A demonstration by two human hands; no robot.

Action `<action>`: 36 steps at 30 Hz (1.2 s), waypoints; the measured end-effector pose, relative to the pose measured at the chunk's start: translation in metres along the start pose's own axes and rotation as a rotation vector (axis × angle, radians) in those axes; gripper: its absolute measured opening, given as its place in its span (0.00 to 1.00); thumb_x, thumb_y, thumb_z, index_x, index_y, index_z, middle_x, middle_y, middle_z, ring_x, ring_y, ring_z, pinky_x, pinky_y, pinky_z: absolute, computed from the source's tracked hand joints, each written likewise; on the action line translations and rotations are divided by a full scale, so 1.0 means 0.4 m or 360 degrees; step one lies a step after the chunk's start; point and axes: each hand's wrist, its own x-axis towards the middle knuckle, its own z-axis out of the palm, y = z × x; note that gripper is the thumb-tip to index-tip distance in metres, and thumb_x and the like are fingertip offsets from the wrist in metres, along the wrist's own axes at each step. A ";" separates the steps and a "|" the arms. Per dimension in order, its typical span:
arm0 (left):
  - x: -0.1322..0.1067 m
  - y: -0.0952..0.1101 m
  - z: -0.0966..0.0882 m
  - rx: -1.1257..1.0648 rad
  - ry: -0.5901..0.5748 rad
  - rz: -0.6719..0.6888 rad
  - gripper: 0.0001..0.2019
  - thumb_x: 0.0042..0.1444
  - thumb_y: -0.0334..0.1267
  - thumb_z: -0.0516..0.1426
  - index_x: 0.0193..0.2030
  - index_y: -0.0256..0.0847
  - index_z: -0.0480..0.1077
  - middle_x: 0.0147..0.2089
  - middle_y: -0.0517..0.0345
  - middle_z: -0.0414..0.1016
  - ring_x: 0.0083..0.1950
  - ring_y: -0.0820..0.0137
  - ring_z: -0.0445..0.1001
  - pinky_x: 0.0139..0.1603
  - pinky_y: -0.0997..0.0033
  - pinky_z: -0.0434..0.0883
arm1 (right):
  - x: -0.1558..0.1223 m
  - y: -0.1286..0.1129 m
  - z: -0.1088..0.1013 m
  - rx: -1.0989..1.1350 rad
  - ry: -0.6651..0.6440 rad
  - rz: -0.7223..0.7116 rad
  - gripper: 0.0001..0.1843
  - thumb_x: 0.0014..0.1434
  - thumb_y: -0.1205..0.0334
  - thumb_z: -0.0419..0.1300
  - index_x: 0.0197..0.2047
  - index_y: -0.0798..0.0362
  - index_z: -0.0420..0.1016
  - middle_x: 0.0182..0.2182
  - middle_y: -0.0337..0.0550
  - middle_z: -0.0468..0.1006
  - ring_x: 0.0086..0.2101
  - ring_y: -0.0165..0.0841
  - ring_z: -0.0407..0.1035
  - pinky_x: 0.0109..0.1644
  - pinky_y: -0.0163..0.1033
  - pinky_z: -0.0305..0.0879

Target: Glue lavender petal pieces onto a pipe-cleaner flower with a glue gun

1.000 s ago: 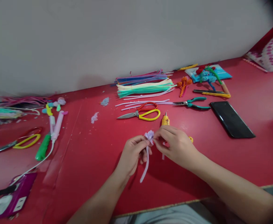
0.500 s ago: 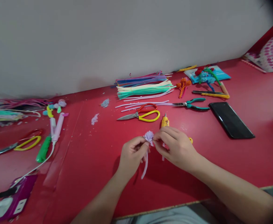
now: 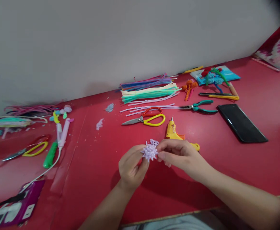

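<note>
A spiky lilac pipe-cleaner flower [image 3: 150,152] faces up toward me, held above the red table. My left hand [image 3: 131,166] is closed around its left side, thumb below and fingers behind. From the other side, the thumb and fingertips of my right hand [image 3: 183,157] pinch the flower's edge. Its stem is hidden from this angle. Just beyond my right hand lies a yellow glue gun [image 3: 172,131], its handle partly covered by that hand. Scissors [image 3: 143,120] with one red and one yellow handle rest behind the flower.
Teal-handled pliers [image 3: 198,106], loose lilac pipe cleaners and pipe-cleaner bundles [image 3: 149,93] lie toward the wall. A black phone [image 3: 242,123] is at right. Lilac scraps [image 3: 99,124] lie left of the scissors. Further left are more scissors [image 3: 35,149] and a pink corded tool [image 3: 63,134].
The flower has tipped so its spiky top faces me, and its hanging stem has gone out of sight. Both hands are slightly lower, uncovering more of the glue gun.
</note>
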 end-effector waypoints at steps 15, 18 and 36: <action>0.000 -0.006 -0.015 0.0061 -0.0206 0.0145 0.12 0.51 0.21 0.55 0.41 0.34 0.73 0.41 0.46 0.79 0.40 0.67 0.77 0.42 0.72 0.74 | 0.001 0.007 0.001 0.0197 0.0006 0.0155 0.07 0.52 0.60 0.61 0.30 0.55 0.74 0.21 0.35 0.71 0.22 0.22 0.62 0.26 0.28 0.60; 0.000 -0.004 -0.017 0.0066 -0.0229 0.0147 0.12 0.51 0.21 0.54 0.41 0.34 0.73 0.41 0.45 0.78 0.40 0.67 0.77 0.42 0.71 0.74 | 0.001 0.010 0.000 0.0207 0.0006 0.0140 0.07 0.52 0.60 0.61 0.30 0.55 0.74 0.21 0.35 0.71 0.22 0.22 0.62 0.26 0.28 0.60; -0.003 -0.009 -0.006 0.0045 -0.0134 0.0116 0.12 0.52 0.23 0.54 0.42 0.35 0.72 0.38 0.49 0.78 0.38 0.68 0.76 0.41 0.72 0.73 | 0.004 0.006 -0.002 0.0202 -0.0006 0.0214 0.09 0.51 0.58 0.62 0.31 0.55 0.74 0.23 0.35 0.71 0.22 0.23 0.62 0.26 0.29 0.61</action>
